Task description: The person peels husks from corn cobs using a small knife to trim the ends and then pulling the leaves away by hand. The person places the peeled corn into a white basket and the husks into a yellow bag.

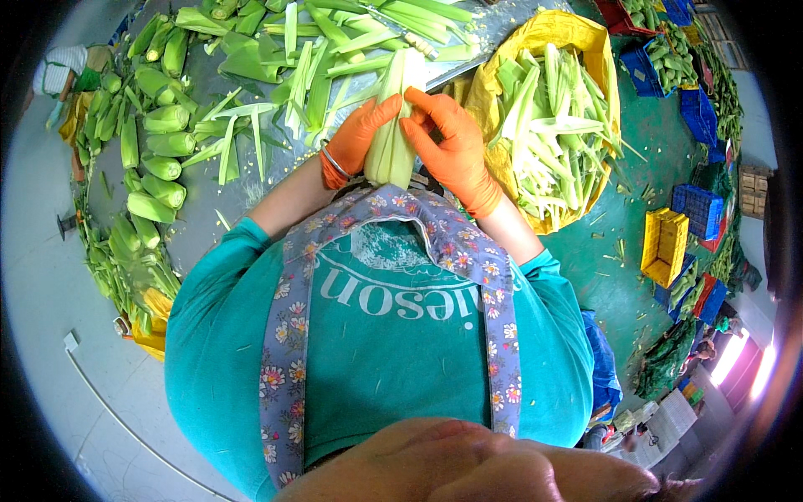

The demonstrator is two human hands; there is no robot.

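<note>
In front of my chest is an ear of corn in pale green husk, its leafy end pointing away from me. My left hand, in an orange glove, closes around its left side. On the other side, my right hand, also gloved in orange, has thumb and forefinger against the husk near the upper part, the other fingers curled. Kernels are hidden under the husk. Loose husk leaves lie on the metal table just beyond my left hand.
Several partly husked ears line the table's left side. A yellow sack full of husk strips stands right of my right hand. Blue crates and a yellow crate sit farther right on the green floor. Another person is at the far left.
</note>
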